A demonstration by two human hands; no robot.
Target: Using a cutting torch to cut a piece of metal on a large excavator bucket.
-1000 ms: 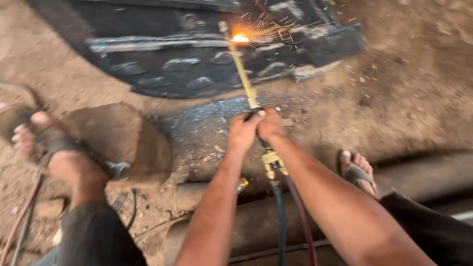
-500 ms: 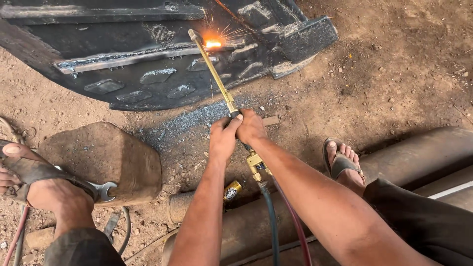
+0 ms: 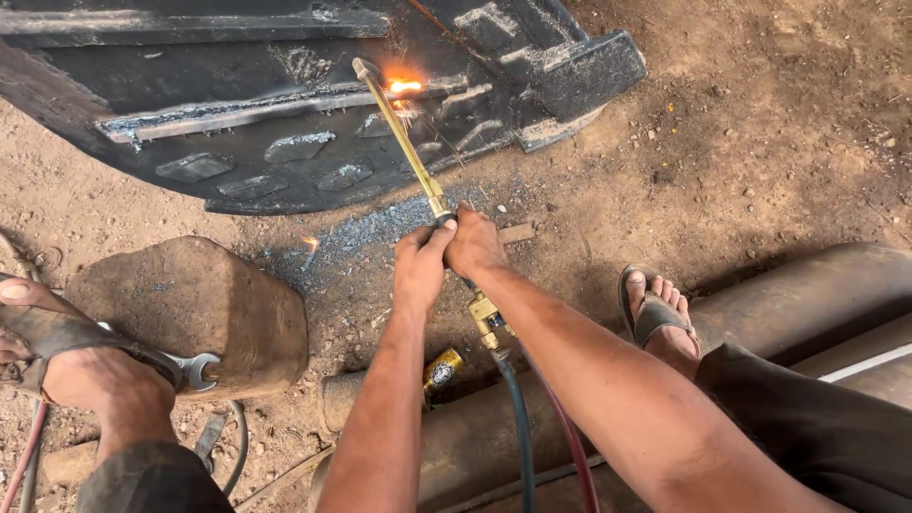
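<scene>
A large black metal piece (image 3: 285,104), heavy and curved with raised ribs and welded strips, lies across the top of the view on the bare dirt ground (image 3: 760,142). Along the bottom right runs a thick rusty pipe (image 3: 807,294), lying on the ground under the person's legs. At the left sits a rounded brown rock (image 3: 204,309), with a sandalled foot (image 3: 66,351) just beside it and a steel wrench (image 3: 195,369) resting against the rock's lower edge. A second sandalled foot (image 3: 655,313) stands against the pipe on the right.

Both forearms reach forward from the bottom of the view. The right hand (image 3: 475,247) and the left hand (image 3: 420,266) sit side by side and touching, their fingers closed around the handle of a brass cutting torch (image 3: 404,142). The torch slants up and to the left from the hands, well clear of the ground, and its bent tip sits just over the black metal, where an orange flame (image 3: 404,86) glows and a few sparks scatter. A patch of grey slag dust (image 3: 380,228) covers the dirt between the metal and the hands.

Below the right hand, brass fittings (image 3: 486,318) join the torch to two hoses (image 3: 518,418), one dark and one red, which run down between the arms. A small yellow-and-black can (image 3: 442,369) lies near the end of the pipe.
</scene>
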